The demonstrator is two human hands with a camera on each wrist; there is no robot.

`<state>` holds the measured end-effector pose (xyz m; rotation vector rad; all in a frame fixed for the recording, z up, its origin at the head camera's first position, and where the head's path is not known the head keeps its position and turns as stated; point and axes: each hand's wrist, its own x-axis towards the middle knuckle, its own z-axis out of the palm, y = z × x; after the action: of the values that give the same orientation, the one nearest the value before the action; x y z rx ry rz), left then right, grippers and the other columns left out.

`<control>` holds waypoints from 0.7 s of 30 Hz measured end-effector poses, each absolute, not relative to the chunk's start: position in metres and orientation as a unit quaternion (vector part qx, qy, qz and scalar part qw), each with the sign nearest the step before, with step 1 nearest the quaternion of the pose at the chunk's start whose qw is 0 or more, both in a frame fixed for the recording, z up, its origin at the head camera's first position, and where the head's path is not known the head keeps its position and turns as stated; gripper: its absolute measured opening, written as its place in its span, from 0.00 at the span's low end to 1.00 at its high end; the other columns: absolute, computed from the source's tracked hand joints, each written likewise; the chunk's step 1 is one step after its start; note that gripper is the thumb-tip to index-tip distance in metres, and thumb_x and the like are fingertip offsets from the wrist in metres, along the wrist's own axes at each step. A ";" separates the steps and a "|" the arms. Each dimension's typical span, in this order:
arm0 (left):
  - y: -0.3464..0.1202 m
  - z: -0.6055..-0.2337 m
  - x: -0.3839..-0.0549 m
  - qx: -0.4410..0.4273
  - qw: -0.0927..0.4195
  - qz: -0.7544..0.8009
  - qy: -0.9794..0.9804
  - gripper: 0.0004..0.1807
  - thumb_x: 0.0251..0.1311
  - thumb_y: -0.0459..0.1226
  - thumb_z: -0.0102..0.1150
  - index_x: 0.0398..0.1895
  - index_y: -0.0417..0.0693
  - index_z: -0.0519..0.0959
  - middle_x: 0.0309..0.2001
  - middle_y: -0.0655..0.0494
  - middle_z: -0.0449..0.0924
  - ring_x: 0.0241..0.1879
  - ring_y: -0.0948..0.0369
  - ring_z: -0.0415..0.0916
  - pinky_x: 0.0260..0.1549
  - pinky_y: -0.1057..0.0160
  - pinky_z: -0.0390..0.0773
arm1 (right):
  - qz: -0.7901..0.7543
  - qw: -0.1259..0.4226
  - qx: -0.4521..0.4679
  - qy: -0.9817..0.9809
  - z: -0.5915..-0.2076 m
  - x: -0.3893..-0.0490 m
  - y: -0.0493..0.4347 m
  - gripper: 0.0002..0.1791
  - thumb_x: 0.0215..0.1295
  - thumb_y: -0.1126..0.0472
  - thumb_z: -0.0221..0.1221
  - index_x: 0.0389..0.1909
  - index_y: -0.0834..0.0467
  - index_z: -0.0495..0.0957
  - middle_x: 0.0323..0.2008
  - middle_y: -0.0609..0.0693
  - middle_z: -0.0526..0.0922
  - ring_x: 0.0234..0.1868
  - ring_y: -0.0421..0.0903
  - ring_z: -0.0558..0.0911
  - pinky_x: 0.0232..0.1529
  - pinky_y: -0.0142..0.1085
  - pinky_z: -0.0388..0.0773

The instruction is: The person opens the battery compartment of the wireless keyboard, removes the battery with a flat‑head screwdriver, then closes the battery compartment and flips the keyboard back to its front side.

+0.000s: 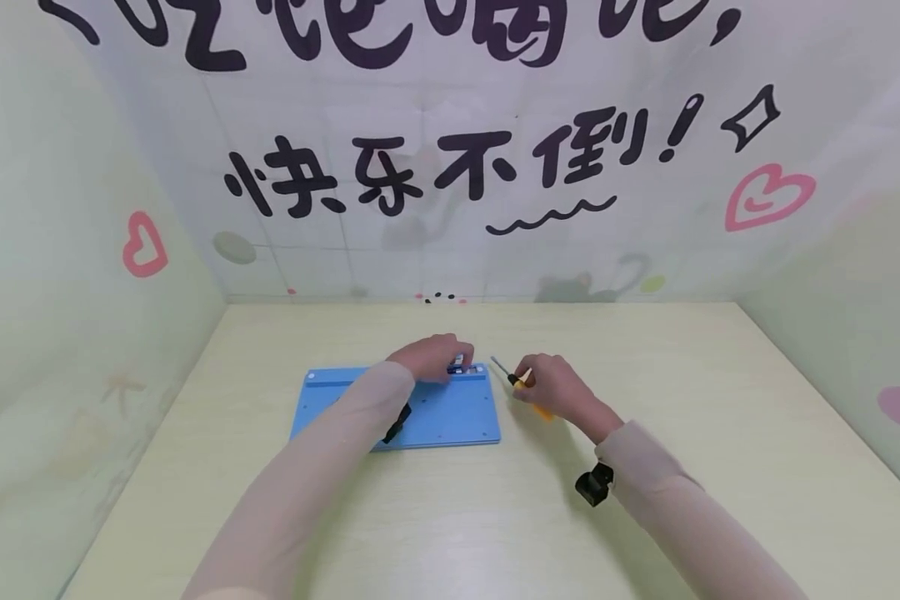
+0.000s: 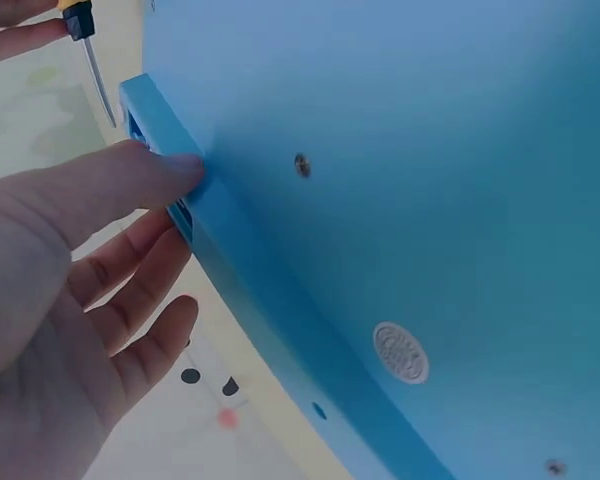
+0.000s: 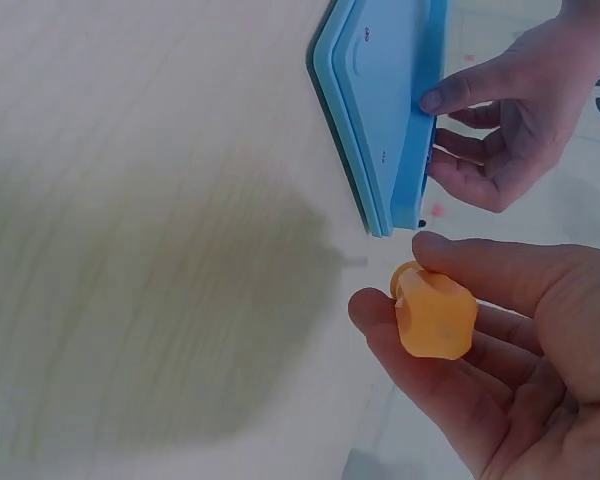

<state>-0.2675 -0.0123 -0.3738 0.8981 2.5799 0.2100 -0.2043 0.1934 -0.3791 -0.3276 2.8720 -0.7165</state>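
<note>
A flat blue device (image 1: 450, 412), looking like a keyboard turned underside up, lies on the table with small screws (image 2: 302, 165) and a round pale disc (image 2: 401, 352) on its face. My left hand (image 1: 431, 357) grips its raised far edge near the right corner. The thumb (image 2: 170, 178) rests on the ridge, and the fingers (image 2: 145, 270) curl behind it by an opening in that edge. What lies inside the opening is mostly hidden. Right of the device, my right hand (image 1: 558, 387) holds a screwdriver (image 3: 435, 318) by its orange handle, its metal shaft pointing up-left, apart from the device.
The pale wooden table (image 1: 435, 517) runs back to a white wall sheet (image 1: 390, 267) printed with black characters. Walls stand at left and right. A black wrist camera (image 1: 594, 485) sits under the right sleeve, another (image 1: 397, 423) under the left.
</note>
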 end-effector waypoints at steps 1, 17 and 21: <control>-0.012 -0.373 -0.267 0.325 0.201 0.067 0.922 0.15 0.57 0.28 0.57 0.42 0.57 0.73 0.37 0.57 0.67 0.37 0.58 0.66 0.32 0.65 0.68 | -0.245 0.080 -0.103 0.961 -0.381 -0.204 0.194 0.13 0.53 0.64 0.65 0.38 0.65 0.78 0.27 0.52 0.80 0.25 0.43 0.76 0.26 0.34 0.74; -0.002 -0.381 -0.274 0.368 0.172 -0.004 0.914 0.12 0.53 0.33 0.63 0.35 0.53 0.70 0.31 0.58 0.66 0.31 0.60 0.65 0.28 0.67 0.63 | -0.271 0.008 -0.031 0.962 -0.404 -0.194 0.196 0.12 0.51 0.64 0.66 0.34 0.66 0.78 0.22 0.52 0.79 0.20 0.41 0.76 0.20 0.31 0.71; 0.000 -0.381 -0.274 0.369 0.169 -0.011 0.914 0.12 0.53 0.34 0.63 0.33 0.54 0.69 0.31 0.58 0.65 0.31 0.60 0.64 0.28 0.67 0.62 | -0.257 0.015 -0.003 0.966 -0.406 -0.191 0.195 0.13 0.51 0.62 0.65 0.36 0.65 0.77 0.20 0.50 0.78 0.18 0.41 0.74 0.18 0.32 0.70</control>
<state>-0.2739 -0.0004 -0.3812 1.0498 2.5982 -0.0312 -0.1915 0.1950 -0.4063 -0.0096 3.0069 -0.7993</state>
